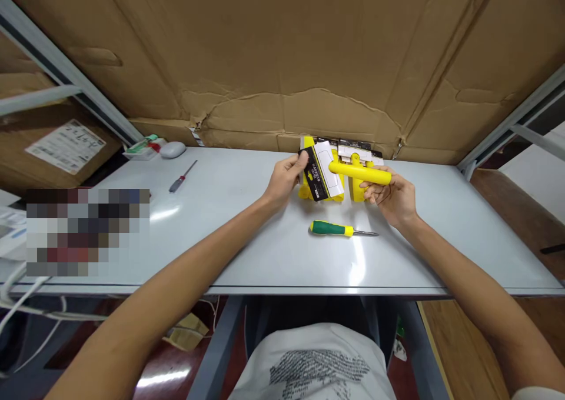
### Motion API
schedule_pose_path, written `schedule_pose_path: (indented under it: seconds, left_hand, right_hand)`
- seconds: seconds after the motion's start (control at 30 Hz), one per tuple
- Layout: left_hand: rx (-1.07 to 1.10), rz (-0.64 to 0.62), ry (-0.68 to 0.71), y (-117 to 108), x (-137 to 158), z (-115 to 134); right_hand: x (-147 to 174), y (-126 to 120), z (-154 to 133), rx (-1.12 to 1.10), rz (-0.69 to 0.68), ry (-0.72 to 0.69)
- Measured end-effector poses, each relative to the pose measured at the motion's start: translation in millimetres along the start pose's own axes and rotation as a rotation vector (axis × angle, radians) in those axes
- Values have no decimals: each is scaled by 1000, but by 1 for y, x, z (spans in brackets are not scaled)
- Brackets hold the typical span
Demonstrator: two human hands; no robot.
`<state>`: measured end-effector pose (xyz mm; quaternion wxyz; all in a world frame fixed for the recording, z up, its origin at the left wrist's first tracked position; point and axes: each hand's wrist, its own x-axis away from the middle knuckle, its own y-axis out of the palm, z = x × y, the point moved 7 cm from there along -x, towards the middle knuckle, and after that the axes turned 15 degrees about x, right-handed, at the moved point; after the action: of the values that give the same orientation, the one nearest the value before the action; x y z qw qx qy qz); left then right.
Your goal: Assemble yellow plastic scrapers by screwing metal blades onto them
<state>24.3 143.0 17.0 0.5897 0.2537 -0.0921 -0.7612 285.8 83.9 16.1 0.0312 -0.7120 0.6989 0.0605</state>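
Two hands (282,179) (398,199), two screwdrivers (332,228) (179,182), at least three yellow tools (364,172) show.

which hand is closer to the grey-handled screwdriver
Left. The left hand, holding the card, is to the right of the grey-handled screwdriver, apart from it; the right hand, at the yellow handle's end, is farther right, beyond the card.

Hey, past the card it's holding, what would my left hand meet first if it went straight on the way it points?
Beyond the card, your left hand would probably meet the carded yellow pieces behind it, though depth is unclear.
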Motion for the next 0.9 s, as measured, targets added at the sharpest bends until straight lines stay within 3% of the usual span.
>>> schedule_pose_path:
  seconds: [0.13, 0.27, 0.5, 0.7, 0.9]
  left_hand:
    - [170, -10, -73, -1, -3, -5]
    - [188, -21, -146, 1, -1, -3]
    - [129, -55, -87, 14, 5, 11]
    - [18, -29, -202, 5, 6, -3]
    - [68, -41, -235, 10, 11, -1]
  right_hand:
    - [-1, -4, 1, 4, 7, -6]
    - [0, -4, 2, -3, 11, 21]
    - [5, 2, -10, 10, -4, 2]
    - [6, 9, -14, 66, -161, -8]
    - [7, 7, -23, 39, -268, -110]
